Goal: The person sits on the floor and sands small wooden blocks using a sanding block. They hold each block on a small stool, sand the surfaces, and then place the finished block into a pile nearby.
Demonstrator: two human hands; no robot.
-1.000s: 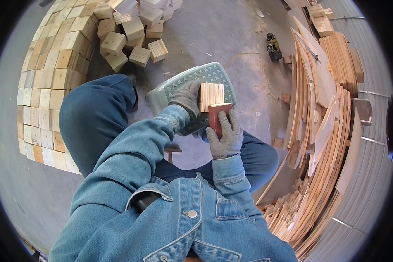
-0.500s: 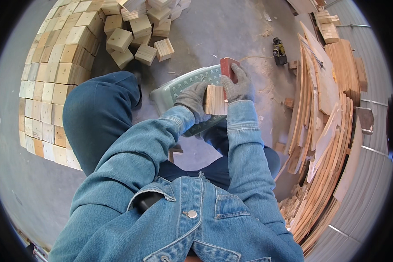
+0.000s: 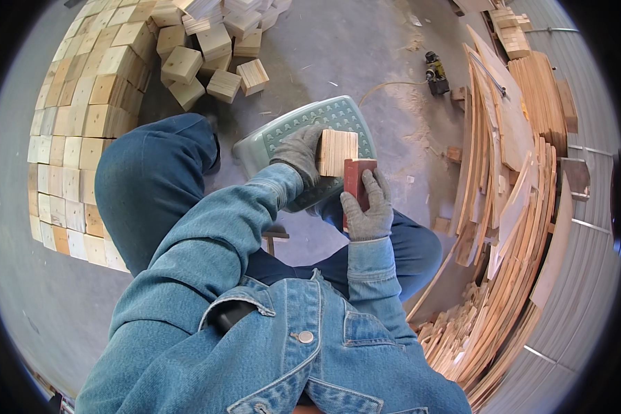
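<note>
My left hand (image 3: pixel 299 153), in a grey knit glove, is closed around the left side of a wooden block (image 3: pixel 338 152) with a layered, plywood-like face. The block is held over an upturned pale green plastic stool (image 3: pixel 343 116) with a bumpy top. My right hand (image 3: pixel 370 208), also gloved, grips a reddish-brown rectangular block (image 3: pixel 355 181) that looks like a sanding block. Its upper end lies at the wooden block's lower right corner; whether the two touch I cannot tell.
Stacked wooden blocks (image 3: pixel 76 159) form a wall at left, with a loose pile of blocks (image 3: pixel 214 43) beyond my knee. A power tool (image 3: pixel 435 73) lies on the floor at far right. Plywood sheets and offcuts (image 3: pixel 524 228) lean along the right side.
My right hand has pulled the reddish-brown block toward me, from beyond the wooden block to its near right corner. My left hand keeps its hold and has shifted only slightly.
</note>
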